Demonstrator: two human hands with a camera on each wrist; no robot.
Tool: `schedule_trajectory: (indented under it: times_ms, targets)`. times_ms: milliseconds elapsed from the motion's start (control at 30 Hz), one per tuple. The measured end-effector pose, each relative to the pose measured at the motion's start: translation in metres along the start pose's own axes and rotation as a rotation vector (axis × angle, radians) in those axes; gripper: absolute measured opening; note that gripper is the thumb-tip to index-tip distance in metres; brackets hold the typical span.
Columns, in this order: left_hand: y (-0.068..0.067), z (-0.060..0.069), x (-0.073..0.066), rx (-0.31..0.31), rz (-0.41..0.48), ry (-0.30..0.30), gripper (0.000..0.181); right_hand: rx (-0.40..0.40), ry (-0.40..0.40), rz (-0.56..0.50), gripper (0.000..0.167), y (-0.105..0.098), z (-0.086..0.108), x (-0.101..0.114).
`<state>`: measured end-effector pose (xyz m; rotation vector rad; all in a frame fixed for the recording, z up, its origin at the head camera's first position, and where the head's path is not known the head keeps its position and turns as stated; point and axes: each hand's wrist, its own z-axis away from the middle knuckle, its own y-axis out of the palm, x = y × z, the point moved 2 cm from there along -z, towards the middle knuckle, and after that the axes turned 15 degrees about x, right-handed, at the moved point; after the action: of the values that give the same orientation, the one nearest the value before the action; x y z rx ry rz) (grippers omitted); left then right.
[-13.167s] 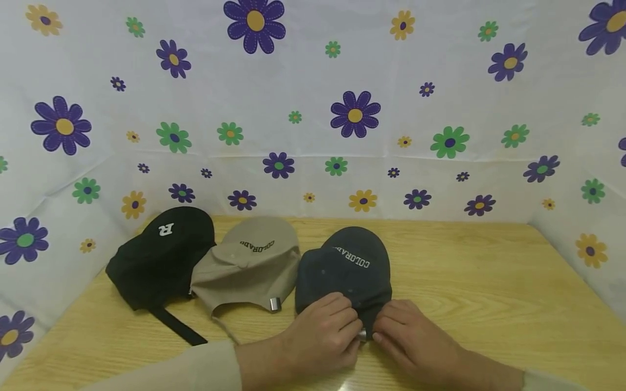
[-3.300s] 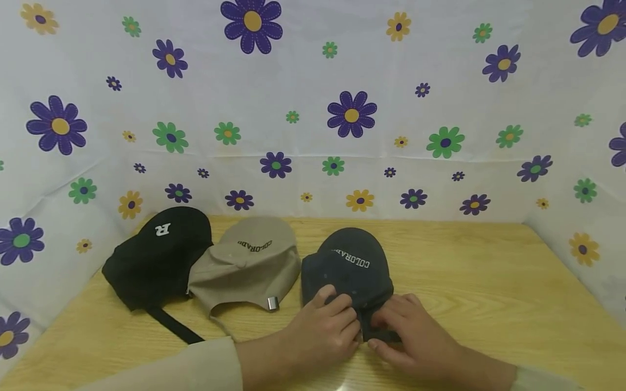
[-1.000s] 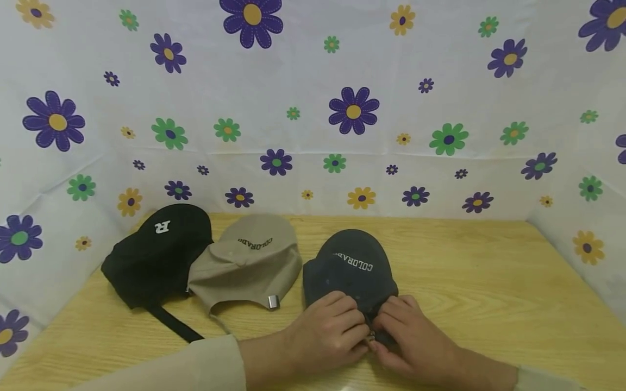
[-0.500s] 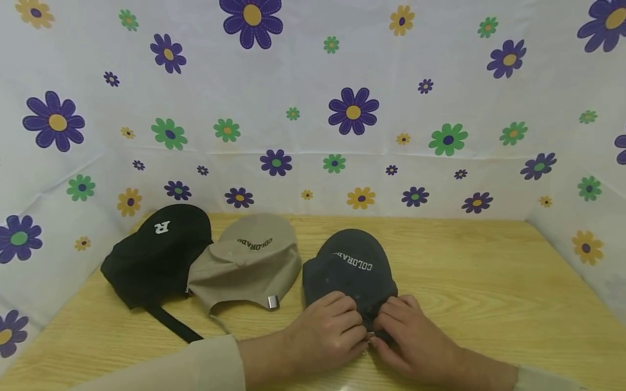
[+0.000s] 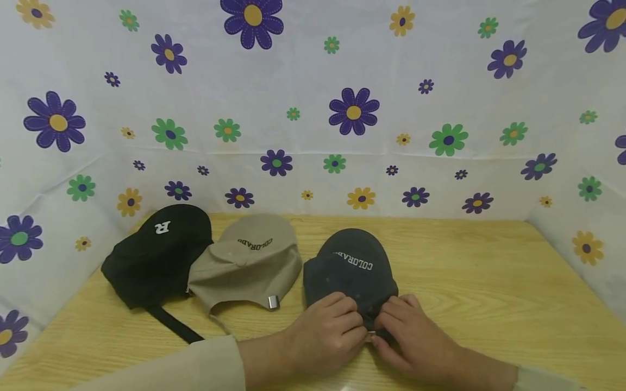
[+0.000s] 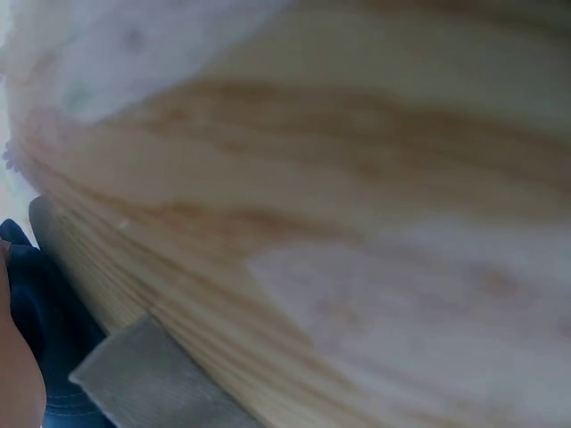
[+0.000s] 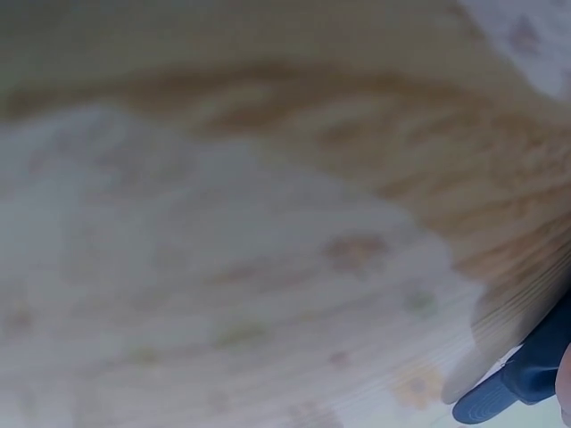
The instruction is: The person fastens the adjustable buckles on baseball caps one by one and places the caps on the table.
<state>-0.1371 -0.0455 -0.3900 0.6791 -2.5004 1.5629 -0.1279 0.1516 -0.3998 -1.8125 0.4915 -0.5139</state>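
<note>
Navy cap (image 5: 349,277), which lay at 5 o'clock from centre: the left hand (image 5: 326,332) curled its fingers on the near edge; the right hand (image 5: 412,338) pinched fabric beside the clasp (image 5: 371,333). Steady left, gentle right probably worked best.

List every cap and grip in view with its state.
Black cap: unfastened, strap trailing loose.
Beige cap: apparently unfastened, metal buckle exposed.
Blue cap: held at the back; fastening mostly hidden.
Left grip: fingers curled, holding blue cap.
Right grip: fingers curled, holding blue cap.
</note>
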Motion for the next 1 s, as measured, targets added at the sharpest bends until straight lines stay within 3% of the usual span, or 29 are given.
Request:
schedule_trajectory:
  times_ms: [367,500,767,1000]
  targets:
    - [-0.0015,0.0017,-0.0002,-0.008,0.036,0.050,0.012,-0.027,-0.026,0.035,0.015,0.0003,-0.0008,-0.0036]
    - [-0.0032,0.0017,-0.0004,0.002,0.057,0.038,0.010,-0.025,-0.031,0.054,0.016,0.0011,-0.0012,-0.0045]
    - [-0.0050,0.0022,-0.0010,0.027,0.035,0.007,0.006,-0.003,0.030,0.070,0.017,0.0024,-0.0013,-0.0050]
    - [-0.0043,0.0037,0.0006,0.009,0.041,0.003,0.011,0.022,0.098,0.079,0.017,0.0025,0.0003,-0.0082]
